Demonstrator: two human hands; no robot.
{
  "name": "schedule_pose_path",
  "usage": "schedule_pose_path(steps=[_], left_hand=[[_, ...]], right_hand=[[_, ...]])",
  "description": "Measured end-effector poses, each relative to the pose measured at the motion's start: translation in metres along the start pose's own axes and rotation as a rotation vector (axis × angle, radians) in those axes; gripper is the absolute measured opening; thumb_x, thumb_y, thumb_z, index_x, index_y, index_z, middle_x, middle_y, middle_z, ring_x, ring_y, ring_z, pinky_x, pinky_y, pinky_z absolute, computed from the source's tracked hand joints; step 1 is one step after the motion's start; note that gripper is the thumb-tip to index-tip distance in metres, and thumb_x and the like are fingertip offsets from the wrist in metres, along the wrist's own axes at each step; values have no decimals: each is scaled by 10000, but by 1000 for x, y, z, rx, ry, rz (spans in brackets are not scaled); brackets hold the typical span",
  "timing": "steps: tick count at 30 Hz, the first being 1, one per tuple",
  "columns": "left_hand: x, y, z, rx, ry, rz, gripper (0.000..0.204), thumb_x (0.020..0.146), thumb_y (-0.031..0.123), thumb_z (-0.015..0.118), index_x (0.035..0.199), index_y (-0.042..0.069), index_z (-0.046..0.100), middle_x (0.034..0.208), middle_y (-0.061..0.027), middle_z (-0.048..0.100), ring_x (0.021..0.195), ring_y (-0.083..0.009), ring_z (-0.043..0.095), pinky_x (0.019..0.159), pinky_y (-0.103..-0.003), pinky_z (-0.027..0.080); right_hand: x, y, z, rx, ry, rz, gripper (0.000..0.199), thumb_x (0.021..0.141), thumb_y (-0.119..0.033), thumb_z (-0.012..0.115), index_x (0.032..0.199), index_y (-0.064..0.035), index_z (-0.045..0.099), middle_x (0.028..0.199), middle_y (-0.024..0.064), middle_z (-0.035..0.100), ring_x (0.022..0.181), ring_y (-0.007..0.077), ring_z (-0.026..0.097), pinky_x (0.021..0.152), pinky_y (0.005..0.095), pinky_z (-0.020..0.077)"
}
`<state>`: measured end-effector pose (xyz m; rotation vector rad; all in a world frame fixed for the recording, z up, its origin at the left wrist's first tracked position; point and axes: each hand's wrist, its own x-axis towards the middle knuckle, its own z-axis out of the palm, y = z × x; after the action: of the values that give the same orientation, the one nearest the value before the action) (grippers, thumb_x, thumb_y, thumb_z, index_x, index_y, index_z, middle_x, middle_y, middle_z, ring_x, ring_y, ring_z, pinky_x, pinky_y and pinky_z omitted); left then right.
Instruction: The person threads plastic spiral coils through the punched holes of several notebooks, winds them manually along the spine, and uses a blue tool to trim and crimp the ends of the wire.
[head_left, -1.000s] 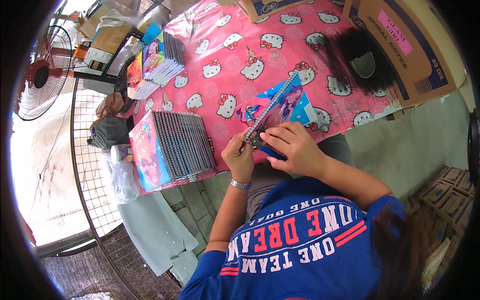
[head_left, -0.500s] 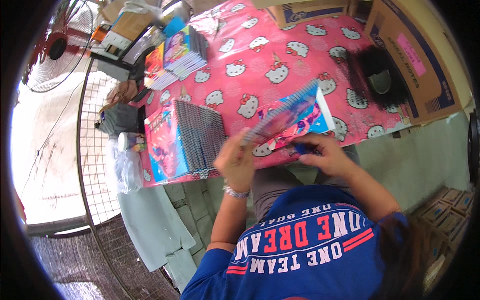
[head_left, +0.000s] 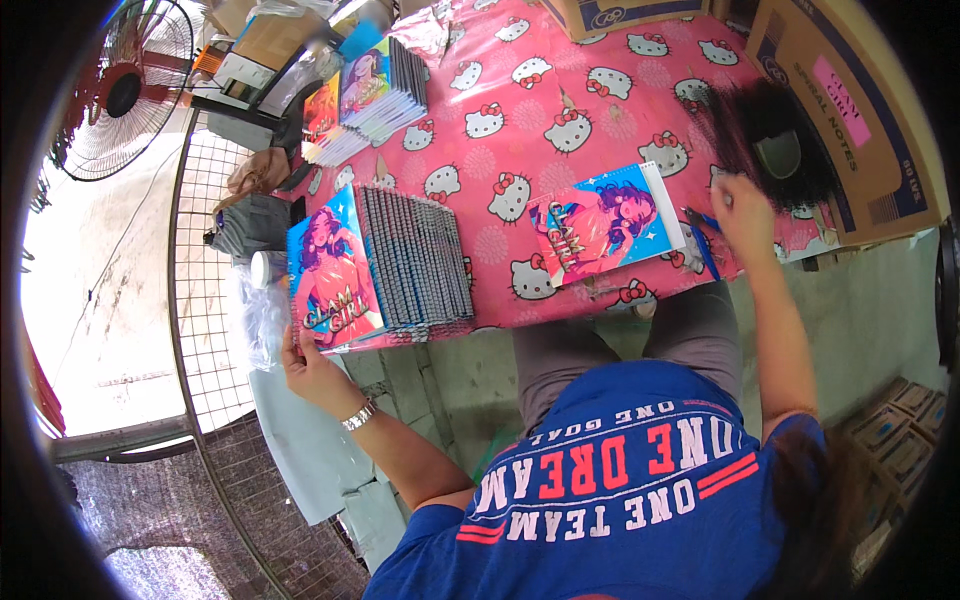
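Observation:
My left hand (head_left: 318,378) is at the near left corner of a row of stacked spiral notebooks (head_left: 415,260), with thumb and fingers closed on the edge of the front notebook (head_left: 335,265), which has a pink and blue cover. Another spiral notebook (head_left: 610,225) with the same cover lies flat on the table, apart from both hands. To its right, my right hand (head_left: 743,218) is raised with fingers curled together; whatever they hold is too small to make out. Beside that hand lies a blue-handled hand tool (head_left: 708,245), perhaps pliers or cutters, its jaws not clear.
A pink patterned cloth covers the table (head_left: 510,285). Past my right hand are a tangled black heap (head_left: 720,130) and a cardboard box (head_left: 850,130). More notebooks (head_left: 375,100) stand at the back left, near a fan (head_left: 125,90). A white-capped jar (head_left: 262,268) sits beside the stack.
The notebook my left hand held now lies flat on the table. My left hand has moved left to the stack. My right hand has moved right, and the blue-handled tool lies on the table.

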<state>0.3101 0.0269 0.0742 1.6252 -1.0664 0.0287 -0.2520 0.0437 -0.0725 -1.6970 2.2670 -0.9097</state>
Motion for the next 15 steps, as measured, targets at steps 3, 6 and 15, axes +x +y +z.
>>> schedule_pose_path(steps=[3, 6, 15], left_hand=[[-1, -12, 2, 70, -87, -71, 318, 928, 63, 651, 1218, -66, 637, 1066, -109, 701, 863, -127, 633, 758, -262, 507], [-1, -15, 2, 26, -138, -132, 323, 935, 74, 646, 1230, -60, 638, 1108, -121, 692, 902, -131, 633, 776, -262, 508], [-34, 82, 33, 137, 89, 286, 262, 981, 159, 577, 1129, -32, 678, 966, -79, 676, 845, -150, 592, 759, -274, 478]], right_hand=[[46, 29, 11, -167, 137, -62, 256, 893, -208, 640, 1053, -9, 645, 1016, 165, 657, 927, 377, 652, 784, 449, 533], [69, 35, 26, -399, 114, -16, 297, 893, -249, 653, 1063, -7, 625, 1033, 162, 656, 905, 384, 663, 793, 451, 544], [87, 46, -2, -344, 60, 38, 239, 906, -213, 593, 1029, -11, 629, 1073, 207, 628, 937, 407, 653, 812, 483, 545]])
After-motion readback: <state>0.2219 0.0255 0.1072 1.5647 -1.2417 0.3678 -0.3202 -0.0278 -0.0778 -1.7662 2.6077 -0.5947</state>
